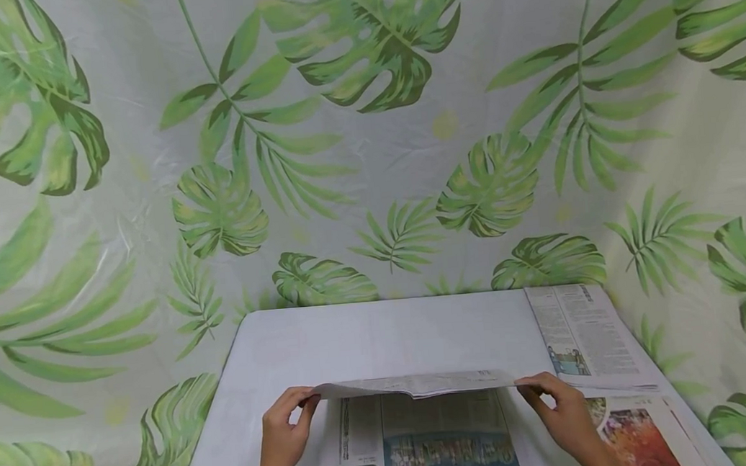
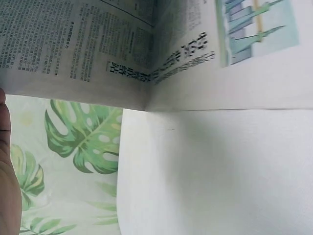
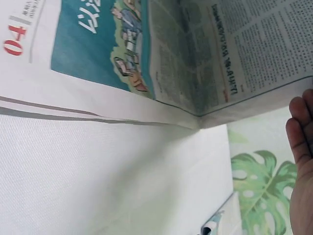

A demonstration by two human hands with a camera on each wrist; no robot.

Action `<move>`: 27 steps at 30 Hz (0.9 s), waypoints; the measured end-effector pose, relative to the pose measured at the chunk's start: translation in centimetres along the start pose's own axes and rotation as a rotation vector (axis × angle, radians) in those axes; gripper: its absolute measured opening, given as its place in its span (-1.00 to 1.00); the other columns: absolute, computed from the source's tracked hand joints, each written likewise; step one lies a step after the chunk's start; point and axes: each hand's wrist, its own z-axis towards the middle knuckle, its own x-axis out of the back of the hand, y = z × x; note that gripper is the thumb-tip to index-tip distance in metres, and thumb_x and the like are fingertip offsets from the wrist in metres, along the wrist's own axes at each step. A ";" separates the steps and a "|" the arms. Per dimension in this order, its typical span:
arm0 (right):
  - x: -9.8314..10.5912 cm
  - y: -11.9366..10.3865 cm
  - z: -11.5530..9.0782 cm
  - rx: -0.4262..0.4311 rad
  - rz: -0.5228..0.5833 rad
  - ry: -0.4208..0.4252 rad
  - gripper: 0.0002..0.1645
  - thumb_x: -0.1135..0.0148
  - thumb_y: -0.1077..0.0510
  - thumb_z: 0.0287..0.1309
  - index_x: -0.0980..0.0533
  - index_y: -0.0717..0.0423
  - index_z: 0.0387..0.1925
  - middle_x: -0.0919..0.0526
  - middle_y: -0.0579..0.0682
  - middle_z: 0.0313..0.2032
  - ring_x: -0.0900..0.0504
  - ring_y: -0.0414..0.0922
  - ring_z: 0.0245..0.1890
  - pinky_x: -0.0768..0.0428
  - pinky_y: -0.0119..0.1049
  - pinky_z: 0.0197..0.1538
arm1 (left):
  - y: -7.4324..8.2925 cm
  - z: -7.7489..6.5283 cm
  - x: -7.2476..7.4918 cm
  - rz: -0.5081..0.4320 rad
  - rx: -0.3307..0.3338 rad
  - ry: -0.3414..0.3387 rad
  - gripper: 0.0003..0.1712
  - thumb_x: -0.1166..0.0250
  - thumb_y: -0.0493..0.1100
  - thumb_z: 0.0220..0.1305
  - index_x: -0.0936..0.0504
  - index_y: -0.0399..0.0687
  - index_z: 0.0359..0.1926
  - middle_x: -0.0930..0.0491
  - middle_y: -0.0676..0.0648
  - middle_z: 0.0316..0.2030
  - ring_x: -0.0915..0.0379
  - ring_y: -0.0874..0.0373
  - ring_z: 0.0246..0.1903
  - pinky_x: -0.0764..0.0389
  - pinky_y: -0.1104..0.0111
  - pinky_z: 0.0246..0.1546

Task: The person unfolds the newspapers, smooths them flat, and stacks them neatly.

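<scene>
A newspaper [image 1: 444,419] lies on the white table, its far part lifted and bent up off the lower sheet. At the left end of that raised edge, my left hand [image 1: 286,430] pinches the paper between thumb and fingers. My right hand [image 1: 557,415] pinches the opposite end in the same way. Both wrist views show the newspaper folded upward along a crease, with printed columns and a blue-green picture [image 3: 98,46] on its inner faces. Only part of the left hand [image 2: 9,176] and right hand [image 3: 303,152] shows there; the fingertips are partly hidden.
A folded newspaper [image 1: 588,333] lies at the table's back right corner. Nearer on the right is a page with a red-orange picture [image 1: 640,434]. Behind the white table [image 1: 380,337] hangs a leaf-patterned sheet [image 1: 374,153], which also runs along both sides.
</scene>
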 end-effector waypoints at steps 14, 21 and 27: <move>0.8 -0.6 0.4 -0.059 0.053 -0.020 -0.69 -0.46 0.33 0.16 -0.70 -0.20 -0.24 -0.73 -0.21 -0.36 -0.62 -0.41 -0.37 -0.51 -0.64 -0.21 | 0.9 0.8 0.5 -0.020 -0.035 0.031 -0.69 -0.47 -0.45 0.17 -0.76 0.04 -0.18 -0.74 0.06 -0.22 -0.62 0.33 -0.30 -0.56 0.66 -0.20; 0.6 -0.6 0.9 -0.027 0.057 0.010 -0.68 -0.45 0.33 0.18 -0.71 -0.19 -0.20 -0.73 -0.14 -0.36 -0.59 -0.41 -0.40 -0.50 -0.61 -0.25 | 1.1 1.5 -0.2 -0.051 -0.040 0.015 -0.66 -0.52 -0.40 0.15 -0.73 0.11 -0.15 -0.75 0.05 -0.21 -0.62 0.24 -0.29 -0.56 0.57 -0.24; 0.3 -0.4 1.3 0.013 0.079 0.050 -0.71 -0.45 0.34 0.17 -0.71 -0.14 -0.20 -0.74 -0.06 -0.37 -0.59 -0.41 -0.41 -0.50 -0.60 -0.27 | -0.1 1.2 -1.0 -0.075 -0.052 -0.040 -0.53 -0.61 -0.46 -0.08 -0.74 0.11 -0.20 -0.78 0.02 -0.20 -0.65 0.20 -0.20 -0.55 0.59 -0.17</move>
